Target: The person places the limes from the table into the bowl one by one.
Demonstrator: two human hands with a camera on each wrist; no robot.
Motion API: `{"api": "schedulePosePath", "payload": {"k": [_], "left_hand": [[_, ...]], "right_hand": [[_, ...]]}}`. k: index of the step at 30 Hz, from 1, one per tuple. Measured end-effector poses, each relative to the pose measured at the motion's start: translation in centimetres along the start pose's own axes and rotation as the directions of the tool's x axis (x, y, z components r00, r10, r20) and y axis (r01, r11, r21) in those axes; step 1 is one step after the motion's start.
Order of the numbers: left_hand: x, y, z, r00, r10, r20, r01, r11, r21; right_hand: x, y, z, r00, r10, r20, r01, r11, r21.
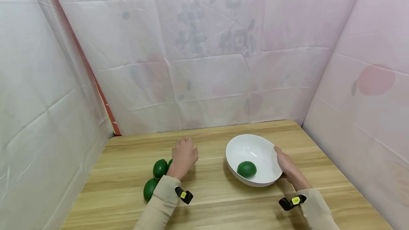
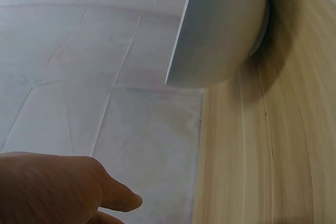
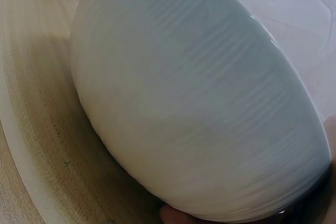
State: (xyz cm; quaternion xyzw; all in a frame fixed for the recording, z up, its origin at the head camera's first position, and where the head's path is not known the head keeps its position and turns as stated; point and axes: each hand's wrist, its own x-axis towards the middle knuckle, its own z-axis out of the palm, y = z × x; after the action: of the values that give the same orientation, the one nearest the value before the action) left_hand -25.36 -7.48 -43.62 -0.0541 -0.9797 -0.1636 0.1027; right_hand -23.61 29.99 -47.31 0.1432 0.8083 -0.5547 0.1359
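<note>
A: Where's the white bowl (image 1: 262,153)?

B: Right of centre on the desk (image 1: 217,212), with a strip of wood between it and the far edge. The right hand (image 1: 287,165) grips its right side, thumb at the rim, a finger underneath.

A: What's inside?

B: One green fruit (image 1: 246,169), low against the near-left wall.

A: And the left hand (image 1: 184,157)?

B: Relaxed, fingers loosely extended, thumb out straight. A broad stretch of wood lies between it and the bowl, giving sideways room.

A: The other green fruits (image 1: 160,169)?

B: Two sit close together beside the left forearm; a third is mostly hidden behind the wrist. All lie well in from the left edge.
</note>
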Motion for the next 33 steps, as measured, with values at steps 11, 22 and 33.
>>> {"api": "schedulePosePath", "payload": {"k": [11,22,33], "left_hand": [[-0.8,-2.3,-0.1,0.988,-0.119,0.098,0.119,0.993,0.002],[-1.1,-3.3,0.2,0.967,-0.175,0.184,0.169,0.984,0.047],[-1.3,-3.8,0.3,0.959,-0.19,0.211,0.181,0.981,0.064]], "right_hand": [[-0.1,-0.1,0.0,1.0,0.02,-0.007,-0.02,1.0,0.002],[-0.3,-0.1,0.1,1.0,0.02,-0.003,-0.02,1.0,-0.009],[-0.4,-0.4,0.3,1.0,0.008,0.006,-0.008,0.998,-0.063]]}}
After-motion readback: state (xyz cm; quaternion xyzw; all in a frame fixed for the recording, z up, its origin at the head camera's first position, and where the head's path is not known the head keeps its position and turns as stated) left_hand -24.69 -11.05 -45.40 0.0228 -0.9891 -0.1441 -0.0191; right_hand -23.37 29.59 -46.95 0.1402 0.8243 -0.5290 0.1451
